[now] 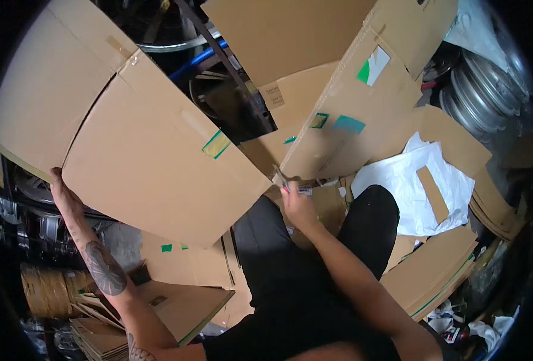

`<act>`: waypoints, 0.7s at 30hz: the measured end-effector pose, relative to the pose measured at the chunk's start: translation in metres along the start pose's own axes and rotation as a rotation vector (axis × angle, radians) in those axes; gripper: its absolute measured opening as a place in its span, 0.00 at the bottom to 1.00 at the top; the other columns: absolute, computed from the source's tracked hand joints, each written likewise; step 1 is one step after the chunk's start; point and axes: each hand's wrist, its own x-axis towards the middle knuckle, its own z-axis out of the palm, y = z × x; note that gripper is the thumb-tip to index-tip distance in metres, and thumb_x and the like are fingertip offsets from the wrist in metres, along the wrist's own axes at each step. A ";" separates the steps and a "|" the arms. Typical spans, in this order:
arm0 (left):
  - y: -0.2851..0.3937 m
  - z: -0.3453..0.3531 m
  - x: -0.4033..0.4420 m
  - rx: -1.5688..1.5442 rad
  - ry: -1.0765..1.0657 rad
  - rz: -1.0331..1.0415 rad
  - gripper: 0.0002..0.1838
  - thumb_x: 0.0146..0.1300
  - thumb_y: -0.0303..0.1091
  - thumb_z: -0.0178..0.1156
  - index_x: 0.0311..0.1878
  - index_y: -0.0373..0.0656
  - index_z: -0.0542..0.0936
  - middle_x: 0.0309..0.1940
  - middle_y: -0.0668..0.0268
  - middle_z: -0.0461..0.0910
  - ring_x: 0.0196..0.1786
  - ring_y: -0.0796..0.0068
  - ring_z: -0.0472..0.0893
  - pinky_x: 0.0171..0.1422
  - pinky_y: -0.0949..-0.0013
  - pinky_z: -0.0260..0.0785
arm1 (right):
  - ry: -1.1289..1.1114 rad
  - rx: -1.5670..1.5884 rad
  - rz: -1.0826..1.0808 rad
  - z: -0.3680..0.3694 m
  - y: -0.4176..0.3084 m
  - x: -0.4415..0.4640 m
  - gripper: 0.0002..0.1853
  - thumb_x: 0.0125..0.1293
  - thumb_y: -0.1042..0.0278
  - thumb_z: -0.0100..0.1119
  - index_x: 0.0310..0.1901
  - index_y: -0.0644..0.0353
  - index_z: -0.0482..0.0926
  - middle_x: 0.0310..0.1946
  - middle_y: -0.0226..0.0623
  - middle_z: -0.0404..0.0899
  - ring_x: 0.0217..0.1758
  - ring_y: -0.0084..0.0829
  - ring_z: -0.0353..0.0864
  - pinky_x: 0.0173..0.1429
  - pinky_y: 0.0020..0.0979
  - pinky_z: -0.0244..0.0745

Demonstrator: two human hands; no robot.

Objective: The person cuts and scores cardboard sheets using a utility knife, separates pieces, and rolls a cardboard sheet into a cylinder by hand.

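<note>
A large cardboard sheet [158, 156] with a fold and a slot slants across the left half of the view. My left hand [65, 194] grips its lower left edge, fingers hidden behind it. Near the sheet's right corner my right hand [295, 203] is closed around a cutter [282, 178], whose blade points up at the cardboard edges. A second cardboard panel [362, 114], with green tape pieces and a white and green label, rises just beyond that hand. Green tape [216, 144] also sits on the right edge of the large sheet.
White plastic wrap [410, 180] lies right of my knees. Flat cardboard is stacked at the lower right [428, 274] and lower left [101, 337]. Metal wheel rims [483, 90] stand at the upper right. A dark metal frame [236, 72] is beyond the sheet.
</note>
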 end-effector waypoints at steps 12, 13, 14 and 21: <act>-0.047 -0.089 -0.076 -0.058 0.210 -0.229 0.38 0.79 0.59 0.50 0.77 0.37 0.63 0.73 0.55 0.72 0.71 0.60 0.76 0.74 0.55 0.72 | -0.192 -0.119 0.127 0.074 0.052 -0.072 0.16 0.82 0.53 0.44 0.51 0.59 0.68 0.27 0.62 0.83 0.30 0.66 0.83 0.38 0.65 0.76; -0.051 -0.097 -0.083 -0.038 0.270 -0.248 0.38 0.80 0.60 0.49 0.77 0.37 0.63 0.73 0.55 0.72 0.71 0.60 0.76 0.74 0.55 0.72 | -0.184 -0.112 0.122 0.076 0.064 -0.066 0.16 0.82 0.52 0.44 0.51 0.59 0.68 0.27 0.62 0.83 0.30 0.66 0.83 0.37 0.65 0.76; -0.055 -0.100 -0.098 -0.059 0.289 -0.258 0.38 0.80 0.60 0.46 0.78 0.37 0.62 0.73 0.55 0.72 0.71 0.59 0.76 0.75 0.55 0.72 | -0.171 -0.127 0.126 0.063 0.056 -0.059 0.17 0.82 0.51 0.44 0.51 0.59 0.69 0.27 0.61 0.83 0.31 0.66 0.83 0.38 0.65 0.76; -0.073 -0.216 -0.174 0.226 0.683 -0.105 0.34 0.79 0.52 0.58 0.72 0.31 0.67 0.67 0.53 0.75 0.68 0.60 0.76 0.72 0.57 0.69 | -0.151 -0.098 0.082 -0.019 0.029 -0.041 0.20 0.82 0.47 0.45 0.55 0.58 0.72 0.34 0.63 0.83 0.39 0.69 0.82 0.42 0.66 0.72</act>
